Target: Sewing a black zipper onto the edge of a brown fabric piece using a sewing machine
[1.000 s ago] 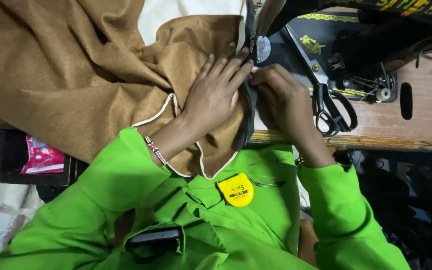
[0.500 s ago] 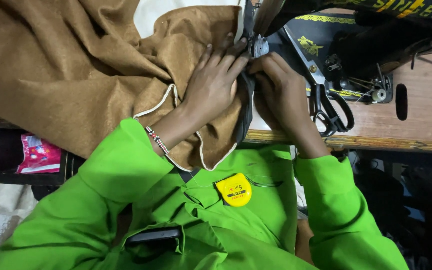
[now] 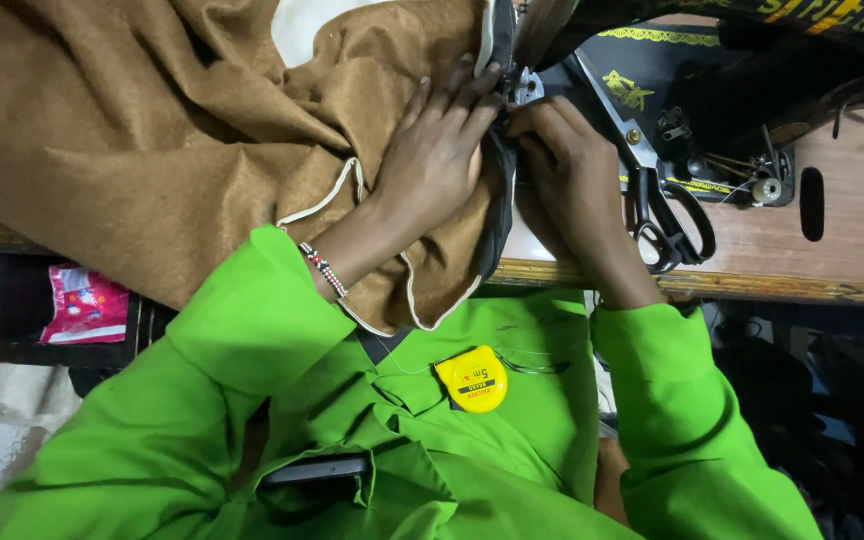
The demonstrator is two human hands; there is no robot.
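Left hand lies flat, fingers spread, pressing the brown cloth on the far part of the wooden table. Right hand pinches the cloth's dark edge by the sewing machine (scissors just right, yellow tape measure near).

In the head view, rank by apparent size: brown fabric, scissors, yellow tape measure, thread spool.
1. Brown fabric
2. Scissors
3. Tape measure, though it lies nearer the camera, so it may look bigger than it is
4. Thread spool
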